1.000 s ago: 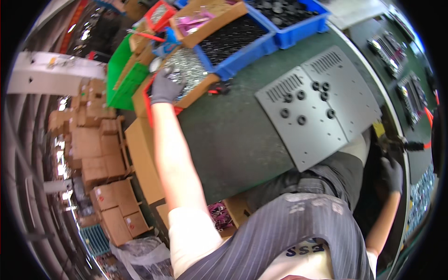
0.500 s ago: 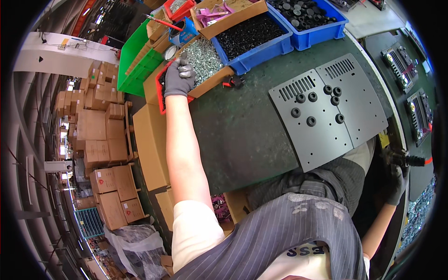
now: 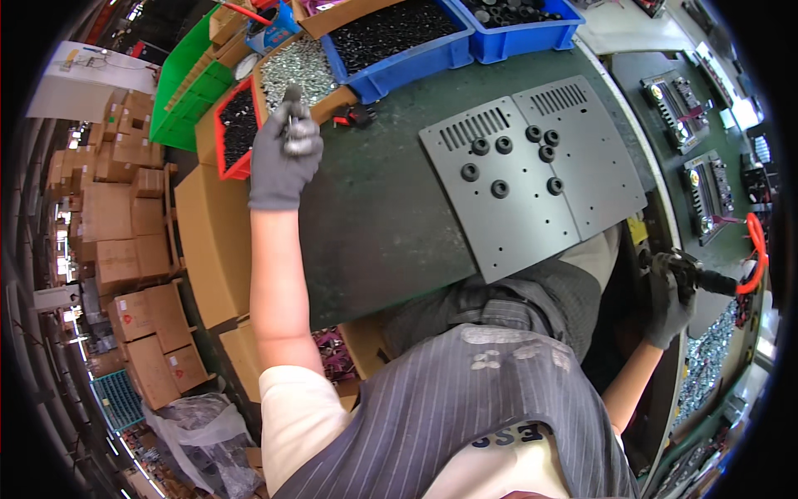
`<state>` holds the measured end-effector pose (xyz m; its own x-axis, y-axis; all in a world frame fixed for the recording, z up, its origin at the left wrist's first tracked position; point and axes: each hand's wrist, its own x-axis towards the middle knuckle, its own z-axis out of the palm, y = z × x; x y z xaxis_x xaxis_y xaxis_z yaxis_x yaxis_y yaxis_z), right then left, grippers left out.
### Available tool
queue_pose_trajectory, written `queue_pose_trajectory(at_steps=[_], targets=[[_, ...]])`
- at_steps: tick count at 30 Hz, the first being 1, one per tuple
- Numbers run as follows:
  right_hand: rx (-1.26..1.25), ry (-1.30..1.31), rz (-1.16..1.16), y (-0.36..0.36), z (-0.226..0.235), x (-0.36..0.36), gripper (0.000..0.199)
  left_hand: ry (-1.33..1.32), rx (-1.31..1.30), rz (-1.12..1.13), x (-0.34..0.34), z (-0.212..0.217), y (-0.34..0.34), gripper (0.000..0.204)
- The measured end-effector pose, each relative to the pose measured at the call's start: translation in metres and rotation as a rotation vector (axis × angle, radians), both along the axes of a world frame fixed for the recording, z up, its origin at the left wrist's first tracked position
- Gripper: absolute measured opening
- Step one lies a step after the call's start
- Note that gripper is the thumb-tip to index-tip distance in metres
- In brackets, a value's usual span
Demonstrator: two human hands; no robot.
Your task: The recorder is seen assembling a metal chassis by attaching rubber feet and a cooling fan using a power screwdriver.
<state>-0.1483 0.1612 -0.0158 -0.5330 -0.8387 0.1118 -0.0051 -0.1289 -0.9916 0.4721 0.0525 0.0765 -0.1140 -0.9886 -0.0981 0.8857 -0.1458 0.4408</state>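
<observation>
Since half a second ago your left hand [image 3: 283, 154] has come back a little from the box of silver screws [image 3: 301, 68] toward you, and now it is over the edge of the green mat [image 3: 374, 224], just beside the small red bin of dark parts [image 3: 238, 125]. This hand wears a grey glove and it is closed around a small bunch of silver screws [image 3: 293, 137] that shines between the fingers. Your right hand [image 3: 669, 299], also in a grey glove, has stayed low at your right side. It is clenched on the handle of a black power screwdriver [image 3: 706, 281], and a red hose [image 3: 755, 254] curves near the tool.

On the mat in front of you lies a grey metal plate [image 3: 532, 179] with ventilation slots along its far edge. Several black round grommets [image 3: 503, 166] sit in its holes. The plate is well apart from your left hand and nearer to your right one.

Behind the plate stand two blue bins [image 3: 399, 62] with black parts, and a green bin [image 3: 179, 108] is at the far left. Small red and black pliers [image 3: 353, 118] lie on the mat near the screw box. Cardboard boxes [image 3: 125, 216] are stacked on the floor at your left. At the right edge you see black assembled units [image 3: 690, 104] on another green surface.
</observation>
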Motion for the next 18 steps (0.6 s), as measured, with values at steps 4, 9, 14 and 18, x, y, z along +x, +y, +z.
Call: queue_pose_trajectory(at_steps=[4, 9, 14, 18], targets=[[-0.284, 0.433, -0.105, 0.003, 0.096, 0.012, 0.055, 0.093, 0.025, -0.024, -0.044, -0.001, 0.04, 0.031], [-0.597, -0.276, 0.68, -0.036, 0.169, 0.053, 0.065, 0.264, 0.079, -0.073, -0.097, -0.021, 0.062, 0.034], [-0.616, -0.415, 1.096, -0.079, 0.15, 0.147, 0.041, 0.41, 0.06, -0.188, -0.144, -0.042, 0.074, 0.029], [-0.63, -0.312, 0.95, -0.084, 0.151, 0.205, 0.043, 0.334, 0.148, -0.215, -0.17, -0.047, 0.087, 0.03]])
